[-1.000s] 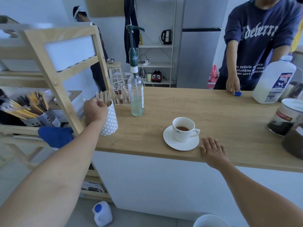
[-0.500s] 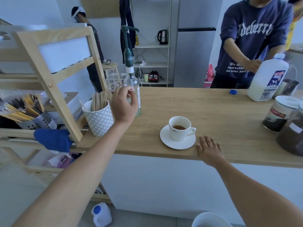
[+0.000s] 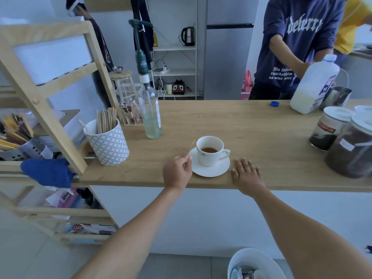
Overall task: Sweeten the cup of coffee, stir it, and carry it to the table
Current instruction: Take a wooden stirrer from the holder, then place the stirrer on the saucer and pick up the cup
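A white cup (image 3: 209,152) with a little dark coffee stands on a white saucer (image 3: 211,170) near the front edge of the wooden counter (image 3: 251,133). My left hand (image 3: 177,174) is just left of the saucer, pinching a thin wooden stir stick (image 3: 191,147) that points up toward the cup. My right hand (image 3: 246,175) lies flat and open on the counter, right of the saucer. A glass syrup bottle with a green pump (image 3: 150,109) stands behind the cup. A patterned white holder (image 3: 108,143) at the left holds several stir sticks.
A person in a navy shirt (image 3: 291,47) across the counter holds a tilted milk jug (image 3: 314,89) by a steel pitcher (image 3: 336,97). Coffee jars (image 3: 350,146) stand at the right. A blue cap (image 3: 274,104) lies near the jug. A wooden rack (image 3: 46,109) stands at the left.
My left hand left the stick holder, swung right past the syrup bottle, and now holds a stir stick beside the cup. The person across lifted and tilted the milk jug.
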A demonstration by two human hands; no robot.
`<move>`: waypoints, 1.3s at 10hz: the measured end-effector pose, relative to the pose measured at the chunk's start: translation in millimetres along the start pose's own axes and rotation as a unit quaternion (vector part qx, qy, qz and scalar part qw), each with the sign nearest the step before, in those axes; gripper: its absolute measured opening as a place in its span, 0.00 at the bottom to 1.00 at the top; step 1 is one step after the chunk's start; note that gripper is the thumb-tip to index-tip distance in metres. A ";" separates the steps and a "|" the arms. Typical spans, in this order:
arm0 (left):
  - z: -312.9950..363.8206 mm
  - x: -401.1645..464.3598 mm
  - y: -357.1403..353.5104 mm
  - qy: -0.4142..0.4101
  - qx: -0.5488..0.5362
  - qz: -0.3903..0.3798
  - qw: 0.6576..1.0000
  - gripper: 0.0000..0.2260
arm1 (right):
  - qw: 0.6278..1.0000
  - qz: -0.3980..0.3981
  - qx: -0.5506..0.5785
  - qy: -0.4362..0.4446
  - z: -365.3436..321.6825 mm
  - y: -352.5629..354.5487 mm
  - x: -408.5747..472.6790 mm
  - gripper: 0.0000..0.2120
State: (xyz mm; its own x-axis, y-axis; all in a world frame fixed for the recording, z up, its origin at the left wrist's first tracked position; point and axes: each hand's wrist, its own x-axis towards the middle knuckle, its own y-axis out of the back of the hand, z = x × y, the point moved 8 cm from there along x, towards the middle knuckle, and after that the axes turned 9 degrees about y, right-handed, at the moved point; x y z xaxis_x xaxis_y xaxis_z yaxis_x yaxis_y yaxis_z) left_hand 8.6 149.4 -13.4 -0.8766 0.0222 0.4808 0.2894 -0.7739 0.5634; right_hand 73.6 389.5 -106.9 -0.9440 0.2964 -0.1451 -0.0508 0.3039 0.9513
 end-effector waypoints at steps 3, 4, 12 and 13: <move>-13.2 -29.9 -38.4 -0.061 0.062 -0.101 0.991 0.09 | 1.000 -0.001 -0.003 0.002 -0.2 -0.3 0.3 0.27; -18.1 -34.0 -46.2 -0.066 0.078 -0.135 0.986 0.10 | 1.000 -0.004 0.001 0.005 -0.1 -0.8 -0.4 0.27; -33.5 9.1 -66.6 0.500 -0.225 -0.331 0.767 0.27 | 0.732 -0.099 0.646 -0.193 -28.7 27.2 10.2 0.27; -30.8 8.5 -68.5 0.503 -0.232 -0.326 0.766 0.25 | 0.726 -0.094 0.649 -0.207 -26.6 21.2 15.6 0.21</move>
State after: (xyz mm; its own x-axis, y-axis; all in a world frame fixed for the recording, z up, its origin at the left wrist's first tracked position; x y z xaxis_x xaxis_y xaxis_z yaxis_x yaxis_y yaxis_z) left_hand -30.6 183.1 -68.6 -0.6965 0.1822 -0.6941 -0.2998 -0.9527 0.0507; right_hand 49.2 376.5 -81.8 -0.7675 0.3049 -0.5640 0.4387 0.8912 -0.1152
